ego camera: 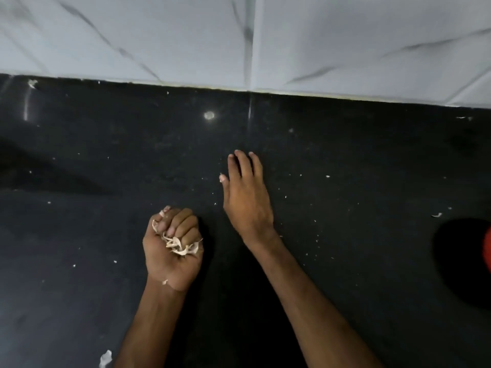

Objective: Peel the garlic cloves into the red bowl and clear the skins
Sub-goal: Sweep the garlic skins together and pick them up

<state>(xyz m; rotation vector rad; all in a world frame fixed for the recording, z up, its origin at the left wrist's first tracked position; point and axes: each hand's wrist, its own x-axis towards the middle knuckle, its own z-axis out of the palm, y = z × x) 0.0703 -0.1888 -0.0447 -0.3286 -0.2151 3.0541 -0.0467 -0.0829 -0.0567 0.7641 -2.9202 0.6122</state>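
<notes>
My left hand (170,261) sits near, palm up, fist clenched on garlic skins (180,248). My right hand (247,197) reaches farther out, palm down, fingers straight.

— Where were the garlic skins (176,245)?
— Pale, curled, papery, bunched inside the left hand (167,257); small flakes (436,215) lay scattered over the black counter (345,155).
— The red bowl (488,248)?
— Only a sliver at the right edge.

1. A glossy black bench (345,155) fills the lower view (finely speckled).
2. Behind it stands a white wall (132,35) of grey-veined tiles.
3. A round glint (209,115) shines on it.
</notes>
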